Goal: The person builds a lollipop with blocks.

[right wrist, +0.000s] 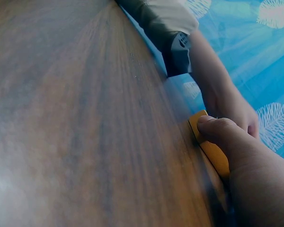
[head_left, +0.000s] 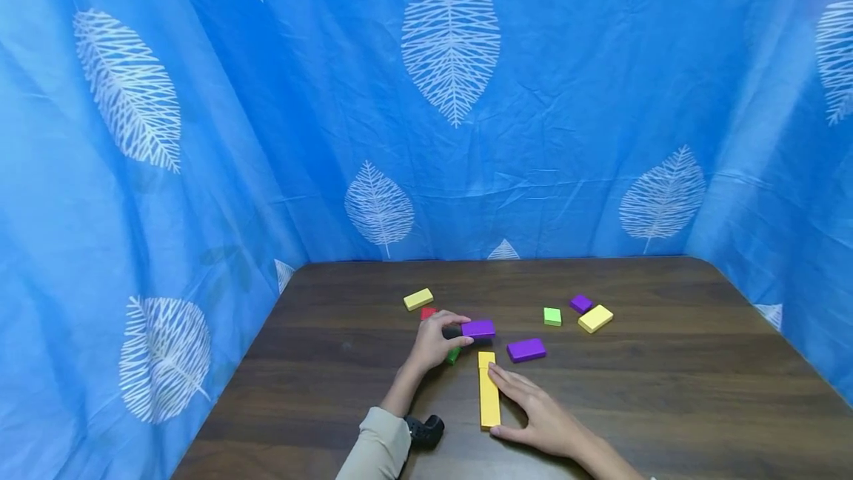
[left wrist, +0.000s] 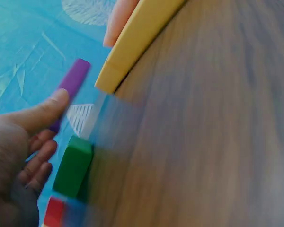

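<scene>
At 12 o'clock from the yellow bar (head_left: 489,398), the left hand (head_left: 432,343) holds the purple block (head_left: 478,329), its grip narrowed between thumb and fingers. The bar lies on the worktop (head_left: 300,406), aligned 12-to-6 o'clock. Right hand (head_left: 543,417): positioned at 4 o'clock, grip spread wide, touching the bar. Dark green block (left wrist: 73,168): 10 o'clock. Second purple block (head_left: 526,350): 1 o'clock, apart from both hands

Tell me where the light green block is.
In the head view, the light green block lies right of centre on the table, just left of the small purple block.
</scene>
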`<state>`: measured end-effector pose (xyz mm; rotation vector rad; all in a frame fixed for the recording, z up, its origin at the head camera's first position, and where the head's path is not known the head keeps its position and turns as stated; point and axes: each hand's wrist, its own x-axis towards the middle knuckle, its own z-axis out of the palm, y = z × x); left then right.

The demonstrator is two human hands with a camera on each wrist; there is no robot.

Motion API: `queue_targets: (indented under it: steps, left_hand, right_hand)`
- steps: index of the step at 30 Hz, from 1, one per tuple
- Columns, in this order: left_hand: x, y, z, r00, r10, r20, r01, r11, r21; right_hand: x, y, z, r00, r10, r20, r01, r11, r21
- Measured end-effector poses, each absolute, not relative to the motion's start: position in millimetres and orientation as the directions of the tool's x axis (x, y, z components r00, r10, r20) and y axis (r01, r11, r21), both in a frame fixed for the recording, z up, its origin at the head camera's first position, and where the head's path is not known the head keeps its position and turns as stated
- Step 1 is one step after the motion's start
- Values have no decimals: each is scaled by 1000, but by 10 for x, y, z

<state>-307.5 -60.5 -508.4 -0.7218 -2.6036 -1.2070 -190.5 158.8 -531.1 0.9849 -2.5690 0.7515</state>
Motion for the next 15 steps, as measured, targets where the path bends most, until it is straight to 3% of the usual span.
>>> queue_targets:
  steps: [5,11,15]
  left_hand:
    - [-3069,-574,-5147,-864,399,308,497,574,651]
    - [-3089,-588,-5198,-807,469,358,584,548,598]
    - [-3091,-595,-5201,-811,477,338,576,552,603]
  right_hand:
    - [-1895,1567,-5298,-730,-535,425,-681,621,-389]
    - [-1896,1577,-5300,-732,-528,431,-679,619,-395]
    - [-1894,1584,-5304,-732,-528,431,-679,621,-392]
